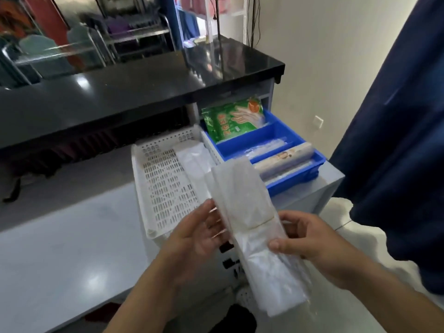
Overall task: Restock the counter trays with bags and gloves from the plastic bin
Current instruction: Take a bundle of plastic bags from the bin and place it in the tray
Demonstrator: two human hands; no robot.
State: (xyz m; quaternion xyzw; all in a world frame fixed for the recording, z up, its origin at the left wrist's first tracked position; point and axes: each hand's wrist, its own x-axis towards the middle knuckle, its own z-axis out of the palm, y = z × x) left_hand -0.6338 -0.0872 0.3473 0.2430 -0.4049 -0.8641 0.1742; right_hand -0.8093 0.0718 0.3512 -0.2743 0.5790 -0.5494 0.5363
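A long pack of clear plastic bags (254, 227) is held over the near end of a white perforated tray (163, 188). My right hand (312, 246) grips the pack's right edge between thumb and fingers. My left hand (199, 234) touches its left side with fingers spread. Another white bag pack (192, 164) lies in the white tray. To the right stands a blue divided tray (269, 138) with a green glove packet (230, 121) in its far compartment and rolls of bags (283, 159) in the near ones.
A glossy black counter (120, 92) overhangs behind the trays, which sit on a grey-white lower counter (60, 248). A dark blue curtain (396, 140) hangs at the right. A clear acrylic screen (209, 44) stands on the black counter.
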